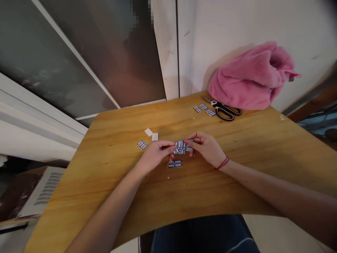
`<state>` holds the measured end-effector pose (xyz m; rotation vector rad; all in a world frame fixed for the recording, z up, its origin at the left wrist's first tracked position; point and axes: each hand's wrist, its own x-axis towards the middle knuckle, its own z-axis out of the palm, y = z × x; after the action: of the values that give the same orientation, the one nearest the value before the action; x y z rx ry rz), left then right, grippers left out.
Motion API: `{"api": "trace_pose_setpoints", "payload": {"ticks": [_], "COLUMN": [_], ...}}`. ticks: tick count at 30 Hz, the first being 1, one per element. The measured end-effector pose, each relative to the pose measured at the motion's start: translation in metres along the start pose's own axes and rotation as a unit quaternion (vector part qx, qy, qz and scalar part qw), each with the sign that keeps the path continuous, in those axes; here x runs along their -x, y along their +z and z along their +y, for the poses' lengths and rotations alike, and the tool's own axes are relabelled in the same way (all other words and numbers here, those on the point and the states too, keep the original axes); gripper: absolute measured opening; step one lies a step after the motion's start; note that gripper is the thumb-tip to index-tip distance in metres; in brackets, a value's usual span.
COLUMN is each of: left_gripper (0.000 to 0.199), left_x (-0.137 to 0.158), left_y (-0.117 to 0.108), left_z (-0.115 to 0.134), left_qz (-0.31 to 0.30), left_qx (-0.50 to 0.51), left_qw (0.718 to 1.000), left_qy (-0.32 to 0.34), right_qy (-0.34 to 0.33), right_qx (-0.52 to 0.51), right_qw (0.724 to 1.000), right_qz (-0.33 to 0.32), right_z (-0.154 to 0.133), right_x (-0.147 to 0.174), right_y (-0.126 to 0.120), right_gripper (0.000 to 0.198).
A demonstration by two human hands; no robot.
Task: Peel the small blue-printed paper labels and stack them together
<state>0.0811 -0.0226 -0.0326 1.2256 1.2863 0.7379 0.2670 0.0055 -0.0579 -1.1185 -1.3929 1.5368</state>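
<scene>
Between both hands, just above the table, is a fanned bunch of small white label cards with blue borders (pixel 180 147). My left hand (pixel 158 153) pinches the left side of the bunch between thumb and fingers. On the other side my right hand (pixel 207 147), with a red string at the wrist, is closed on the right-hand cards. Below the hands a blue-bordered card (pixel 174 163) lies flat on the wood. Another striped card (pixel 142 144) rests left of my left hand, near two plain white pieces (pixel 149 132).
Black-handled scissors (pixel 223 109) lie at the back of the wooden table (pixel 126 123), beside several more blue-bordered cards (pixel 203 106). A pink plush bundle (pixel 252 77) leans against the wall. At left, below table level, stands a box (pixel 43 189).
</scene>
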Motion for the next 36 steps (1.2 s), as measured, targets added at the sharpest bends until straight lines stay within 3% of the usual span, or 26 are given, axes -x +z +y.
{"api": "trace_pose_setpoints", "payload": {"ticks": [15, 23, 30, 32, 36], "left_gripper": [0.01, 0.015, 0.014, 0.015, 0.016], "left_x": [0.002, 0.0, 0.001, 0.001, 0.003], "left_y": [0.011, 0.009, 0.009, 0.01, 0.011], "left_z": [0.003, -0.005, -0.005, -0.005, -0.004], "left_qz": [0.043, 0.04, 0.064, 0.06, 0.037], "left_qx": [-0.022, -0.033, -0.021, -0.032, -0.078], "left_qw": [0.999, 0.999, 0.998, 0.998, 0.996], "left_qy": [0.006, 0.017, 0.0, 0.005, 0.03], "right_qy": [-0.04, -0.063, -0.158, -0.186, -0.178], "right_qx": [0.033, 0.049, 0.125, 0.146, 0.214], "right_qw": [0.998, 0.997, 0.978, 0.971, 0.957], "right_qz": [0.046, 0.023, 0.053, 0.031, -0.079], "right_z": [0.005, 0.008, -0.001, -0.003, -0.002], "right_x": [0.008, 0.007, 0.001, 0.0, -0.006], "right_y": [0.006, 0.003, -0.007, -0.01, -0.016], "right_gripper": [0.024, 0.027, 0.023, 0.022, 0.031]}}
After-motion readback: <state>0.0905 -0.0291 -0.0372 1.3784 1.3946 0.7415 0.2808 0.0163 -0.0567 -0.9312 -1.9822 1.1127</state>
